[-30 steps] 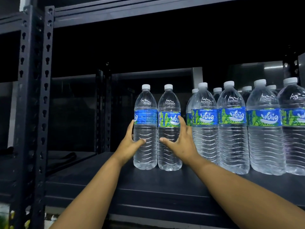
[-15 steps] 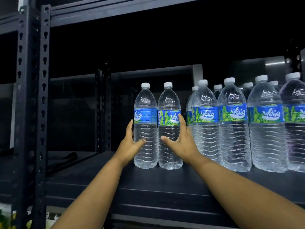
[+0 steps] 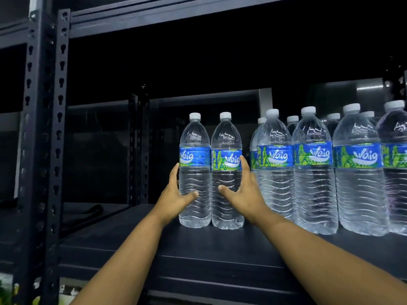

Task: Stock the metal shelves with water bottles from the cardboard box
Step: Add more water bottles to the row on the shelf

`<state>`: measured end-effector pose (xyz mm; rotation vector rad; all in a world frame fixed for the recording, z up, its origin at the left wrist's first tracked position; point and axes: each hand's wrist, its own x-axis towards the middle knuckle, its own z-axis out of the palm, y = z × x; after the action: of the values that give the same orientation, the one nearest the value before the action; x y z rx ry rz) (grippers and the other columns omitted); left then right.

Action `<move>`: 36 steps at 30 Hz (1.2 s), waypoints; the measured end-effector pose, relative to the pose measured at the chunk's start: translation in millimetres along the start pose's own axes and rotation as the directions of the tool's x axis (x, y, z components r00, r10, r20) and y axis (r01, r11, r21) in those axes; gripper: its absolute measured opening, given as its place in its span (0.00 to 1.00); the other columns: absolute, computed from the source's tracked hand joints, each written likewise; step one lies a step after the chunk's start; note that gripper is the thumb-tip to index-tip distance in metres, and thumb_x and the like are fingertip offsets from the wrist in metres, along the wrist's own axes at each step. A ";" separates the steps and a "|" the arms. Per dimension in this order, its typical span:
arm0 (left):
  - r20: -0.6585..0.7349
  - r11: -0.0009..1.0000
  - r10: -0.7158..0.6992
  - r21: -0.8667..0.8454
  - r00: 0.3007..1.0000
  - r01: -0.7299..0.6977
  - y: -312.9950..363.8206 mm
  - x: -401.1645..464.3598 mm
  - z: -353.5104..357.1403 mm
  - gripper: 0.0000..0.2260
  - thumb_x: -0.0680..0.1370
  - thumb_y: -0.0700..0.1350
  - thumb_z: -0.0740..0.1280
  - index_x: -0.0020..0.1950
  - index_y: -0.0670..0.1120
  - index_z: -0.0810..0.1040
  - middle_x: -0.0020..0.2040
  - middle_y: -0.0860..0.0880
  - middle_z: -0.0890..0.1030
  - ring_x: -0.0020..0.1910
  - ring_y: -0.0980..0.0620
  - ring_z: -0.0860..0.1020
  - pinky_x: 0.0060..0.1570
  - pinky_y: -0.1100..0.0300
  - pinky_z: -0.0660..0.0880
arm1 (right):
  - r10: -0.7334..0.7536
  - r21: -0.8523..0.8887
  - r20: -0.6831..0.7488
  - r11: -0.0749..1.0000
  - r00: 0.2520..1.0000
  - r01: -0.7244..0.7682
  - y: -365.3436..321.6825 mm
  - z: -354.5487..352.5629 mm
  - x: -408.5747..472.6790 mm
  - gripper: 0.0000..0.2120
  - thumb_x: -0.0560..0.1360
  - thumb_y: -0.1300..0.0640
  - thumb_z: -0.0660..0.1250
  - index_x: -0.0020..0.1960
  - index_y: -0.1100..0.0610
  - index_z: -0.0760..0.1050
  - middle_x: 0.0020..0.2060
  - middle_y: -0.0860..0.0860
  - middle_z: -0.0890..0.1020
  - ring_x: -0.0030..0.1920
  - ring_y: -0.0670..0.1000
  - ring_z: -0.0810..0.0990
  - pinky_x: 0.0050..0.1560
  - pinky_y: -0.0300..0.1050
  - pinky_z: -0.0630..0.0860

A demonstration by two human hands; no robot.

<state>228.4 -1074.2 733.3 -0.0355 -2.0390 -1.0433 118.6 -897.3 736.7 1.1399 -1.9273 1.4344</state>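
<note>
Head view: two upright water bottles on the metal shelf (image 3: 198, 245).
Left hand (image 3: 174, 199) grasps the left bottle (image 3: 195, 172); right hand (image 3: 244, 192) grasps the right bottle (image 3: 226, 172), thumbs in front.

Dim overall, with light coming from the front, near the camera. Bright on both forearms and on the water bottles (image 3: 275, 164), with white glints across their clear shoulders. Nearly black behind and above, so the back of the shelf (image 3: 198, 245) lost in darkness. Pale reflection on a panel (image 3: 365, 86) at upper right (perhaps a lamp, hard to tell). Wide-angle bending at the edges: upright post (image 3: 44, 128) leaning at left. Slight softness and grain in dark areas.
</note>
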 end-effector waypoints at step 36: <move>-0.013 0.998 -0.026 -0.053 1.000 0.025 0.0 0.0 -1.4 0.40 0.75 0.38 0.70 0.76 0.64 0.52 0.56 0.54 0.80 0.56 0.60 0.78 0.56 0.59 0.75 | 0.007 0.059 0.012 0.998 1.000 -0.008 7.8 -4.2 3.3 0.47 0.72 0.54 0.74 0.78 0.46 0.44 0.71 0.53 0.67 0.69 0.52 0.66 0.65 0.40 0.62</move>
<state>229.3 -1075.1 733.8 -0.0297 -2.0040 -1.1104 109.9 -893.7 736.5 1.1719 -1.9108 1.5004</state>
